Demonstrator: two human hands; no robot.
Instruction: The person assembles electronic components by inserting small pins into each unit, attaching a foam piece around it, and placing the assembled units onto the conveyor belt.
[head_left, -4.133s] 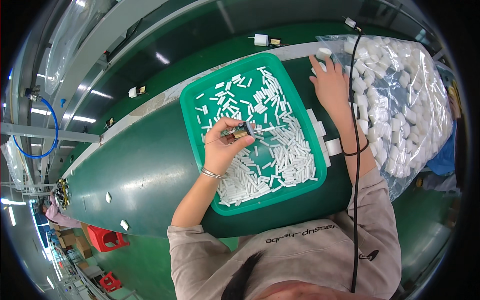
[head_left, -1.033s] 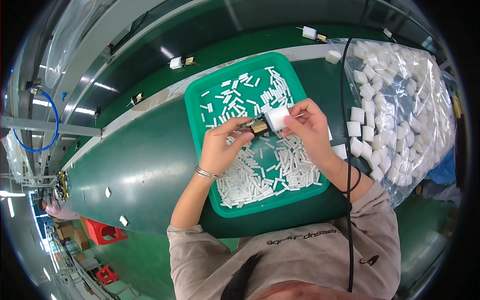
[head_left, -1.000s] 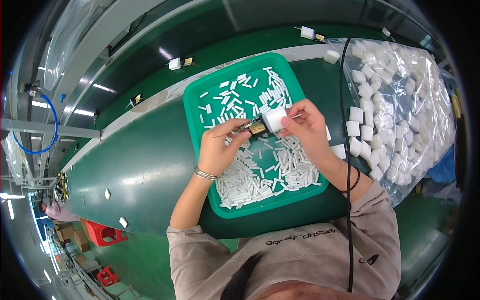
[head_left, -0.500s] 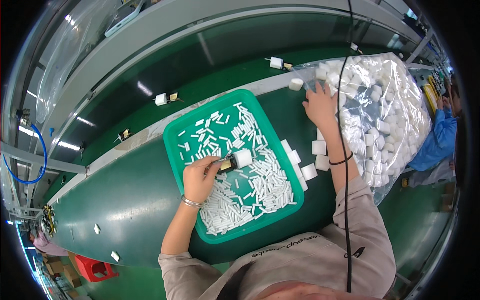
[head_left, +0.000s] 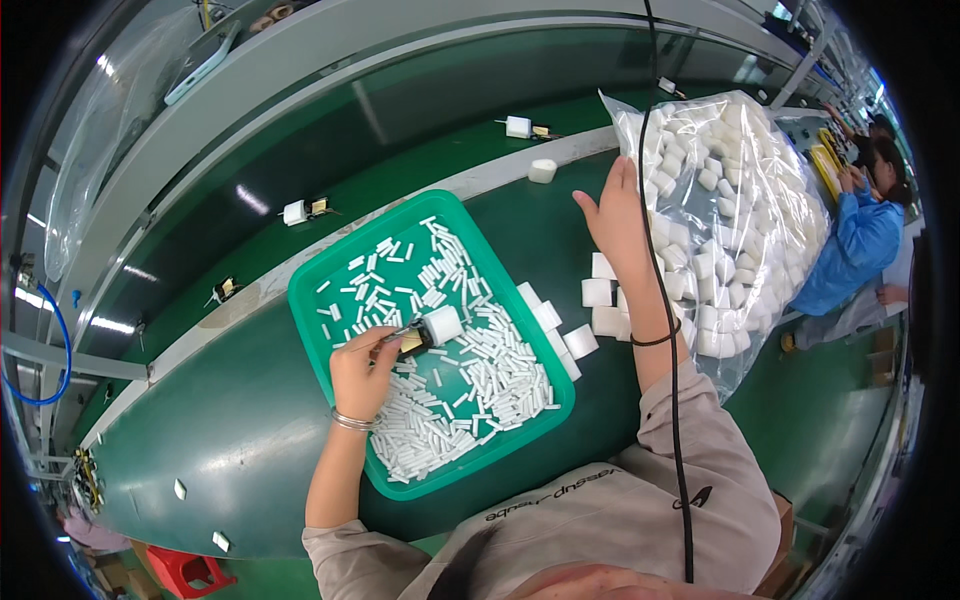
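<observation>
My left hand (head_left: pixel 362 370) pinches a small assembly with a black-and-yellow body (head_left: pixel 413 342) and a white block (head_left: pixel 442 325) at its right end. It hovers over a green tray (head_left: pixel 300 295) strewn with many short white tubes (head_left: pixel 515 385). Off to the right, my right hand (head_left: pixel 622 222) has straight fingers and its thumb spread. Its fingers lie against the left side of a clear plastic bag (head_left: pixel 625 120) filled with white blocks (head_left: pixel 728 262). Several loose white blocks (head_left: pixel 597 293) sit between the tray and the bag, and one white block (head_left: pixel 542 171) rests farther off.
Beyond a pale rail (head_left: pixel 480 183), similar assemblies (head_left: pixel 297 212) lie on a green conveyor belt (head_left: pixel 400 165). A black cable (head_left: pixel 668 330) hangs across my right arm. A person in blue (head_left: pixel 850 255) is at the right; a red stool (head_left: pixel 185 570) stands at lower left.
My right hand has straightened its fingers along the bag's side, and the bag's near-left flap now stands up. My left hand keeps its hold on the assembly. The whole view has shifted slightly.
</observation>
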